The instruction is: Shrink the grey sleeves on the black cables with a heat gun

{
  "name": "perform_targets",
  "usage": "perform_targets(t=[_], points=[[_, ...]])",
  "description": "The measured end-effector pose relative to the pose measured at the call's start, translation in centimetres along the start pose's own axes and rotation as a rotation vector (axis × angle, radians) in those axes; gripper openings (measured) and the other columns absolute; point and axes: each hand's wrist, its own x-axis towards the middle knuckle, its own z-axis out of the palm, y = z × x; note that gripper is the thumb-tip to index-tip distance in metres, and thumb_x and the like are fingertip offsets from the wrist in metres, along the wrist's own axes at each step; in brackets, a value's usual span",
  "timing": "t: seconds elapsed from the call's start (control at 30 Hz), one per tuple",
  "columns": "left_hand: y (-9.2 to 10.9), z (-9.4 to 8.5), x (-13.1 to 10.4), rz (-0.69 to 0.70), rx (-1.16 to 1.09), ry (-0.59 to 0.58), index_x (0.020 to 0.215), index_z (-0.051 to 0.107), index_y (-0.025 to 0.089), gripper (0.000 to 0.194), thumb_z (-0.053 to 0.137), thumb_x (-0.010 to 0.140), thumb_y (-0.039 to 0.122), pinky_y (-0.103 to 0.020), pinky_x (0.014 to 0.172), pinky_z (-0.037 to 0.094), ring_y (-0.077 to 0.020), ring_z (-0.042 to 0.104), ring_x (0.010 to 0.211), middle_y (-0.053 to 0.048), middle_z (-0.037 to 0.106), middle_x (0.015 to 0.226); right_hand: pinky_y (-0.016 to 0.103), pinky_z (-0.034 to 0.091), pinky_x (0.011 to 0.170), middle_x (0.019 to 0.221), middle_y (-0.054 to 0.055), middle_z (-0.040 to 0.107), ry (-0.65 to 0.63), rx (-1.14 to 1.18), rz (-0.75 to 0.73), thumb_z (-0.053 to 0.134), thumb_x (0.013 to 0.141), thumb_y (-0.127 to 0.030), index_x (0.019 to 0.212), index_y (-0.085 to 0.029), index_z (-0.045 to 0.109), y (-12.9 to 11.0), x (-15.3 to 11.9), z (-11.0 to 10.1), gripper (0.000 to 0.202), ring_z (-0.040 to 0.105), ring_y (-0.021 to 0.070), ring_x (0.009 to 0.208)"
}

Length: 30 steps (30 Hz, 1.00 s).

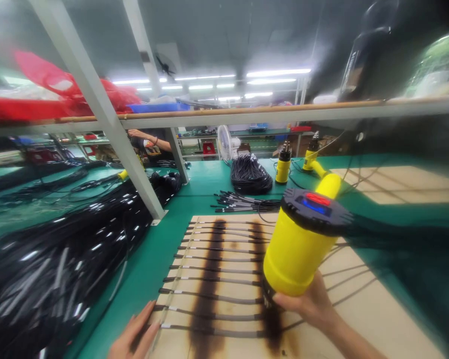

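Note:
My right hand (310, 301) grips a yellow heat gun (303, 249) with a black end cap and a blue display. Its nozzle points down at the lower cables, over a scorched strip of the wooden board (234, 349). Several black cables (232, 284) with grey sleeve sections lie side by side across the board. My left hand (134, 331) rests at the board's left edge, fingers apart, its fingertips beside the end of one of the nearest cables (175, 310). Whether those fingertips press on that cable is unclear.
A large heap of black cables (60, 259) covers the left side. Behind the board lie loose cables (243, 202), a coiled bundle (250, 174) and two more yellow heat guns (283, 167). A metal post (134, 169) stands on the green table (205, 177). A co-worker's arm (153, 139) shows beyond.

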Motion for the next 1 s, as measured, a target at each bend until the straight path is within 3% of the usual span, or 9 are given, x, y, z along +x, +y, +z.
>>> perform_targets(t=[0.17, 0.4, 0.57, 0.67, 0.83, 1.0], points=[[0.6, -0.1, 0.0, 0.006, 0.007, 0.005, 0.114, 0.056, 0.011, 0.076, 0.046, 0.062, 0.066, -0.043, 0.101, 0.025, -0.0302, 0.033, 0.122, -0.006, 0.052, 0.121, 0.035, 0.052, 0.069, 0.084, 0.004, 0.066, 0.081, 0.019, 0.026, 0.076, 0.051, -0.027, 0.091, -0.020, 0.053, 0.3, 1.5, 0.0, 0.047, 0.061, 0.0226, 0.075], [1.0, -0.1, -0.1, -0.007, 0.011, 0.010, 0.114, 0.056, 0.011, 0.078, 0.046, 0.060, 0.067, -0.046, 0.101, 0.026, -0.0315, 0.033, 0.121, -0.006, 0.052, 0.121, 0.028, 0.053, 0.059, 0.075, 0.000, 0.068, -0.051, 0.060, 0.000, 0.074, 0.054, -0.029, 0.084, -0.025, 0.060, -0.4, -1.9, 0.2, 0.034, 0.062, 0.0198, 0.065], [1.2, -0.1, 0.0, -0.041, 0.011, 0.003, 0.114, 0.056, 0.010, 0.083, 0.045, 0.057, 0.070, -0.043, 0.102, 0.025, -0.0306, 0.031, 0.122, -0.007, 0.052, 0.121, 0.030, 0.053, 0.062, 0.075, 0.001, 0.067, -0.005, 0.016, -0.031, 0.075, 0.054, -0.027, 0.083, -0.023, 0.058, -0.9, 0.3, 0.2, 0.034, 0.062, 0.0208, 0.066], [1.3, -0.1, 0.0, -0.047, -0.001, 0.003, 0.114, 0.056, 0.010, 0.083, 0.045, 0.057, 0.070, -0.042, 0.102, 0.025, -0.0301, 0.032, 0.122, -0.006, 0.052, 0.121, 0.030, 0.053, 0.063, 0.079, 0.001, 0.067, 0.007, 0.037, -0.019, 0.075, 0.053, -0.025, 0.086, -0.023, 0.057, -0.8, 0.1, 0.0, 0.038, 0.062, 0.0209, 0.069], [1.3, -0.1, 0.0, -0.053, -0.006, -0.002, 0.114, 0.056, 0.010, 0.084, 0.045, 0.056, 0.070, -0.041, 0.103, 0.024, -0.0299, 0.033, 0.122, -0.006, 0.052, 0.122, 0.031, 0.053, 0.061, 0.080, -0.001, 0.066, -0.206, 0.118, 0.002, 0.070, 0.059, -0.023, 0.090, -0.027, 0.057, -0.3, -2.7, 0.1, 0.034, 0.062, 0.0206, 0.068], [1.1, -0.3, 0.1, -0.059, 0.009, -0.020, 0.116, 0.054, 0.010, 0.084, 0.044, 0.058, 0.069, -0.043, 0.103, 0.024, -0.0302, 0.030, 0.123, -0.006, 0.051, 0.122, 0.031, 0.052, 0.062, 0.078, -0.003, 0.065, -0.008, 0.087, -0.002, 0.077, 0.050, -0.021, 0.090, -0.027, 0.051, -0.3, -0.2, 0.4, 0.047, 0.061, 0.0192, 0.067]])
